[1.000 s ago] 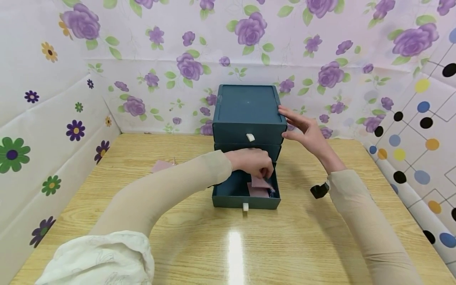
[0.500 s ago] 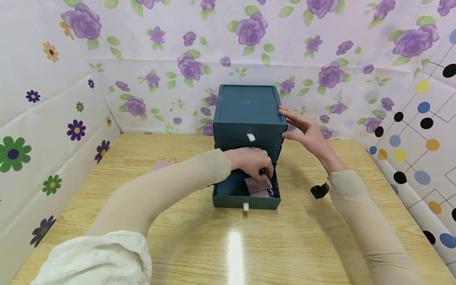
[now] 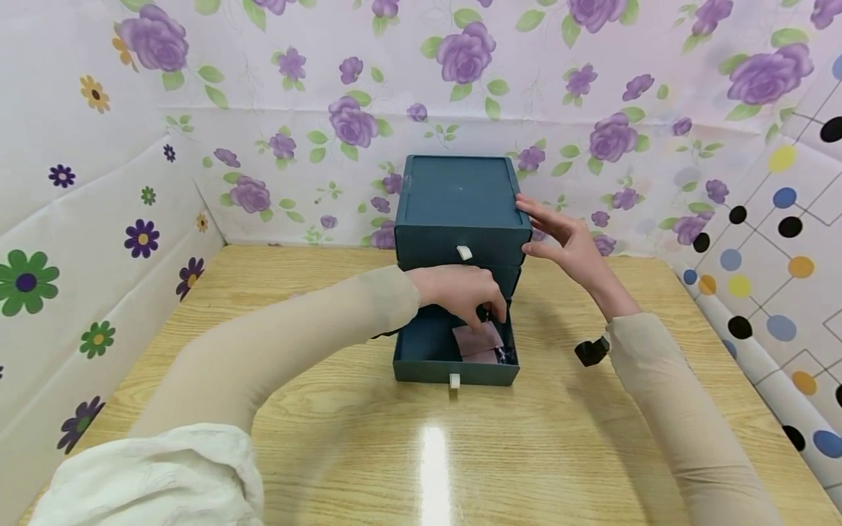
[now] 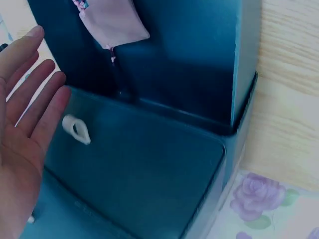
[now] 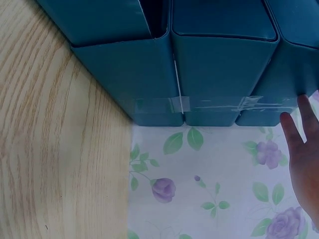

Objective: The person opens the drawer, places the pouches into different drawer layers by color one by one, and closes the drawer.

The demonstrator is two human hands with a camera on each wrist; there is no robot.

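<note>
A dark teal stack of drawers [image 3: 463, 193] stands on the table with its bottom drawer [image 3: 421, 372] pulled out. Inside that drawer, toward its right side, lie pink drawstring pouches [image 3: 479, 337], one overlapping another. My left hand [image 3: 457, 288] hovers over the drawer, holding nothing; the left wrist view shows its fingers extended beside a pouch [image 4: 114, 22] and apart from it. With spread fingers, my right hand [image 3: 569, 245] touches the right side of the stack's top unit. In the right wrist view, fingertips of the right hand [image 5: 309, 159] rest against the stack.
White pull tabs [image 3: 454, 380] hang on the drawer fronts. Clear tape [image 5: 207, 103] joins the units at the side. A small bit of pink [image 3: 296, 295] shows on the table behind my left sleeve. Flowered cloth [image 3: 263, 146] covers the wall behind.
My left hand has let go of a pink pouch, which now lies flatter in the drawer, and has risen slightly. The left forearm has shifted up and left. The right hand stays in place.
</note>
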